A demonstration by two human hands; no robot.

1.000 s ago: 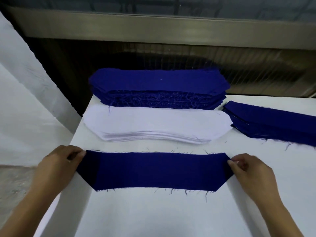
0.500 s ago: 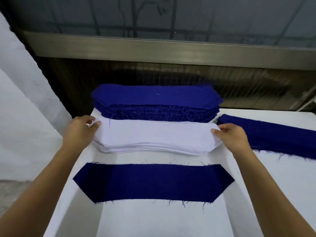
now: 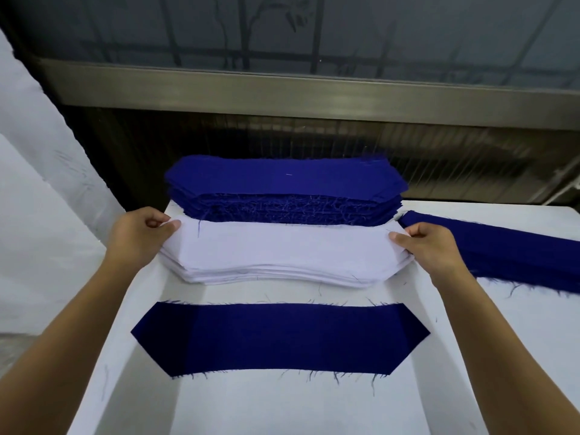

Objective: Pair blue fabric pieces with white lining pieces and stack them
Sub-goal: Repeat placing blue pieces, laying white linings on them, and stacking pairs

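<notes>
Pinching the top lining [image 3: 282, 249] at its ends, the left hand [image 3: 138, 237] and right hand [image 3: 430, 246] span its long axis. The blue piece [image 3: 279, 339] lies parallel, toward the tabletop's [image 3: 282, 409] near edge.

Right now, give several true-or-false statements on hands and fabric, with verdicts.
The left hand and right hand each pinch an end of the top white lining piece. True.
A single blue piece lies flat on the table, nearer the person than the white stack. True.
The tall blue stack is nearest the person. False: the tall blue stack lies beyond the white stack.
Blue pieces lie left of the white stack. False: the other blue pieces lie right of it.
</notes>
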